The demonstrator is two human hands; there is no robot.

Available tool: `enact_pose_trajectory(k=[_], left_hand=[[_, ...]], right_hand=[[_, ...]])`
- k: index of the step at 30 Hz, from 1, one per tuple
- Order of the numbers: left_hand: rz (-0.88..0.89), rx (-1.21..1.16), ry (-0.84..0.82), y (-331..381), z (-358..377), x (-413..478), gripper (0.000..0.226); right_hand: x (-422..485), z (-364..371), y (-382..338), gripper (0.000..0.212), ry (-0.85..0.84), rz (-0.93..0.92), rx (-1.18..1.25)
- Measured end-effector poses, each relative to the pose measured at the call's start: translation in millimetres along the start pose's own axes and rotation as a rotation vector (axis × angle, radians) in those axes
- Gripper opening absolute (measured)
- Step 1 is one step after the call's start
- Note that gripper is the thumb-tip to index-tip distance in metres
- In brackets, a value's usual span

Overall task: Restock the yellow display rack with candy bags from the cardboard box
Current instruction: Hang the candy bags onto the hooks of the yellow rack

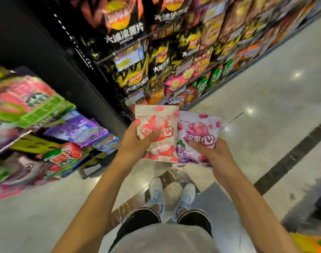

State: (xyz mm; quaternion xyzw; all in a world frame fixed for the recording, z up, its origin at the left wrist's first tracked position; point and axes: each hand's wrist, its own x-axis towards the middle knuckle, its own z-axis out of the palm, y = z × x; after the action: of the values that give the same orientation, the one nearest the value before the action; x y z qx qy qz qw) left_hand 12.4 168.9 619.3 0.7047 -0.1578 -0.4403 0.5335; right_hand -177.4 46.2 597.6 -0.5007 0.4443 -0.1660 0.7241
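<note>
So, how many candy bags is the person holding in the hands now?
2. A red-and-white bag is in the left hand; a purple bag is beside it in the right hand. More bags could be hidden behind them.

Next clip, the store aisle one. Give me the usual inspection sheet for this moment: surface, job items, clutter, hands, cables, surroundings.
Surface: glossy pale floor with a dark stripe; no table.
Job's things: red-and-white candy bag and purple candy bag, held side by side, edges overlapping. Display rack at left, stocked with blurred candy bags. Cardboard box: not clearly seen.
Clutter: clear plastic wrap on the floor by the shoes.
Grips: left hand holds the red-and-white bag; right hand holds the purple one.
Cables: nothing seen.
Surroundings: chip shelves ahead.
</note>
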Motion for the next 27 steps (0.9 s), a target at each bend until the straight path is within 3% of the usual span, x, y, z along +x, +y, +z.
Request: enact_pose_trajectory(k=[4,16,27], left_hand=[[0.06,0.007,0.043,30.2,-9.2,-32.9,0.04],[0.198,-0.06,0.399,70.0,-19.6,-109.8,0.04],[0.298,-0.191,0.66,70.4,-66.4,-181.7,0.037]], right_hand=[[-24.4,12.9,-39.0,0.054,-0.055,-0.033,0.005],[-48.6,33.6,-106.0,0.025,-0.31,-0.101,-0.176],[-84.3,104.7,-127.0,0.029,-0.56,-0.204,-0.201]])
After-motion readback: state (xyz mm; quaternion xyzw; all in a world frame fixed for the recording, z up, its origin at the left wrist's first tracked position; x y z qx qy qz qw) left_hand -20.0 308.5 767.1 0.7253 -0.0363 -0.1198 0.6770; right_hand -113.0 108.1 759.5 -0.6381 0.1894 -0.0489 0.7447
